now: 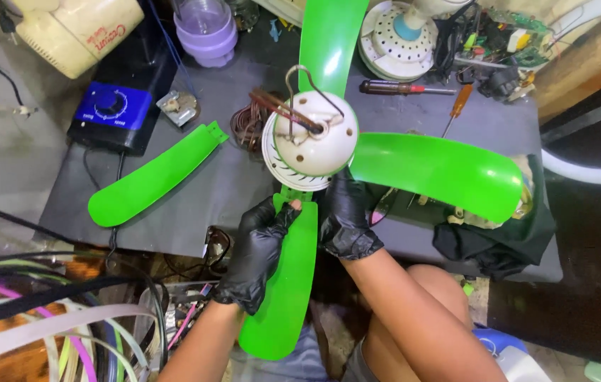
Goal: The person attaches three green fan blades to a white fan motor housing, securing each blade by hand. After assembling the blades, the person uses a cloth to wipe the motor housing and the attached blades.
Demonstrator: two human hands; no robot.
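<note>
My left hand (256, 249) pinches the near blade (285, 283) at its root while my right (344, 218) closes under the hub (309, 141); I should keep the hub steady and work the blade squarely, not twisting.

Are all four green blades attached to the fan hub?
No: one green blade lies loose on the grey table, apart from the white fan hub.

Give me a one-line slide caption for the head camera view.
Two black-gloved hands, left hand and right hand, hold a green-bladed fan's white hub; a detached blade lies alongside.
</note>
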